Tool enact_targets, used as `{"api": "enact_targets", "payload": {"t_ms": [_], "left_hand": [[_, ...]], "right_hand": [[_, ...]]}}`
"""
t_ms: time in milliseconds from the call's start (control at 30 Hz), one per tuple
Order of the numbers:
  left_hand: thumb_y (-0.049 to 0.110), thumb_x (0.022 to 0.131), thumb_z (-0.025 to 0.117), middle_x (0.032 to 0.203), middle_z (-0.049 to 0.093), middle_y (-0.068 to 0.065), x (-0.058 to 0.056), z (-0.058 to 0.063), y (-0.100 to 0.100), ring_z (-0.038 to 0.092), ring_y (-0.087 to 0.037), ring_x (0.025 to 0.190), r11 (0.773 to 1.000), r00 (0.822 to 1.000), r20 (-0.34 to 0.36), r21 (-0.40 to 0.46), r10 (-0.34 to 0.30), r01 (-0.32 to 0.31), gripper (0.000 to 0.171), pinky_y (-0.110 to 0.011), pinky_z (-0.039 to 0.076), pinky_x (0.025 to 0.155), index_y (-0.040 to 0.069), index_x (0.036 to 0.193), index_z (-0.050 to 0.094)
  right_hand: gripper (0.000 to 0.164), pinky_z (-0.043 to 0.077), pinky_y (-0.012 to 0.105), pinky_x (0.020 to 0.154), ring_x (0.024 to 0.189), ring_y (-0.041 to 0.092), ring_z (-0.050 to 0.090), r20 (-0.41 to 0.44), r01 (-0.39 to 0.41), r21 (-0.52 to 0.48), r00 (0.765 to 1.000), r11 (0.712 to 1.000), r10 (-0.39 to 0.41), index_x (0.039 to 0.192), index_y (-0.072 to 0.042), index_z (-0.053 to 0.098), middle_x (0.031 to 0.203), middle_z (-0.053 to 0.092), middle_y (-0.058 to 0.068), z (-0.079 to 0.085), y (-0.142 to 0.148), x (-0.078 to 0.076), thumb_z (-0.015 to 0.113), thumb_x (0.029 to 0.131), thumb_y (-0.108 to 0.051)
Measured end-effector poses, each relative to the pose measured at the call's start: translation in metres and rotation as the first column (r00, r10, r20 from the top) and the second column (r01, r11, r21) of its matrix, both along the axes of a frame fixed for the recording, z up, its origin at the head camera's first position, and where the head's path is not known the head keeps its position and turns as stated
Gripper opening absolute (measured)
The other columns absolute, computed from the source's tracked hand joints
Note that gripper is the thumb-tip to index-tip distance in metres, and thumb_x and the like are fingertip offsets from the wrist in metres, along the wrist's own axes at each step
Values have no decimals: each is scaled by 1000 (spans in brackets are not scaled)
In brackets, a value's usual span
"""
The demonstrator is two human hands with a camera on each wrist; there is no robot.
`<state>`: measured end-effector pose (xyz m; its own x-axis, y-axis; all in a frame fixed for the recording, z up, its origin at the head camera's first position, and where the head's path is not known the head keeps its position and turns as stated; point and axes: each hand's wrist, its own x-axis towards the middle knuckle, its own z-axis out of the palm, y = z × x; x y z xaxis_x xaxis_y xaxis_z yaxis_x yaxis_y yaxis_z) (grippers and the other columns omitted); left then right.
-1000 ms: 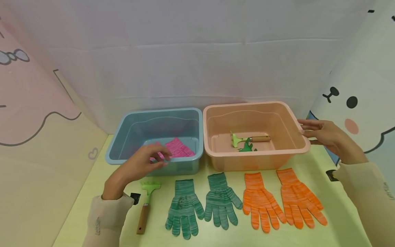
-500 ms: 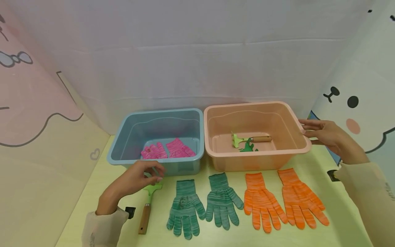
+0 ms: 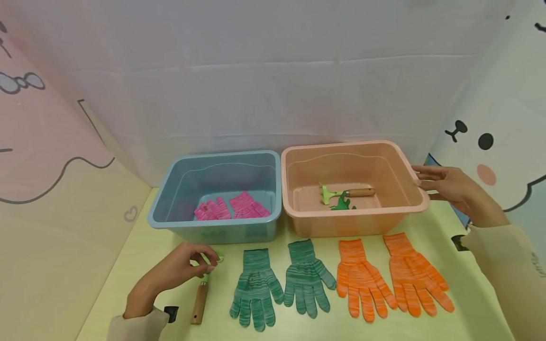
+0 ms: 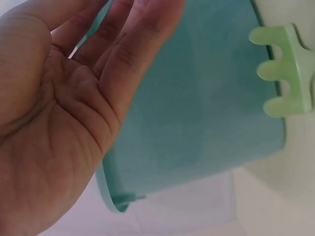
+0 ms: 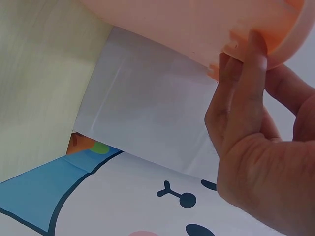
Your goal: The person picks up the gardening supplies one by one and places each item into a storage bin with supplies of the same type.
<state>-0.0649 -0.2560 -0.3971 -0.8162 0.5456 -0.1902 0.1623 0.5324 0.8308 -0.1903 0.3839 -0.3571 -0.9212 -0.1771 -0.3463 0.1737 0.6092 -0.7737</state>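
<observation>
My left hand (image 3: 181,269) hovers with loosely bent fingers over a small hand rake (image 3: 199,303), holding nothing. The rake has a wooden handle and a light green head, partly covered by my fingers in the head view. In the left wrist view the rake's head (image 4: 299,73) shows apart from my palm (image 4: 69,103), beside the blue basin's wall (image 4: 197,98). On the right, my right hand (image 3: 462,192) grips the side rim of the peach basin (image 3: 354,222); in the right wrist view its fingers (image 5: 248,93) are tucked under that rim.
Two pink gloves (image 3: 247,207) lie in the blue basin (image 3: 234,232). The peach basin holds another rake (image 3: 360,192) and a dark green piece (image 3: 341,202). In front lie two green gloves (image 3: 256,289) and two orange gloves (image 3: 362,279). A white cloth wall (image 3: 273,104) stands behind.
My left hand has moved back from over the blue basin's rim, down and toward me, to above the rake. My right hand stays at the peach basin's rim.
</observation>
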Motion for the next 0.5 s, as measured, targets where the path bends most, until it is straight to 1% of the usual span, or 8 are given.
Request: {"api": "enact_targets", "payload": {"t_ms": [133,300,500], "left_hand": [[0,100,69,109,72,-15,4,-7,-9,74,-22,84,999,999,19,-15,30,-30,17,-33,64,67,-1,116,73],[2,100,70,108,71,-19,8,-19,-20,74,-26,82,995,996,51,-60,79,-76,20,-32,62,63,-6,118,70],[1,99,70,104,70,-14,12,-35,-30,73,-29,80,988,988,80,-87,132,-125,21,-32,61,61,-8,117,69]], "right_hand": [[68,56,13,84,93,-24,48,1,2,2,1000,1000,-2,169,-4,13,166,24,36,0,0,0,50,114,-22],[68,56,13,83,92,-24,48,-6,1,5,1000,1000,-1,169,-3,13,166,25,36,-1,-1,0,50,114,-22],[68,56,13,83,92,-23,48,-11,2,5,1000,1000,-2,169,-3,14,166,24,36,-1,-1,0,50,114,-21]]}}
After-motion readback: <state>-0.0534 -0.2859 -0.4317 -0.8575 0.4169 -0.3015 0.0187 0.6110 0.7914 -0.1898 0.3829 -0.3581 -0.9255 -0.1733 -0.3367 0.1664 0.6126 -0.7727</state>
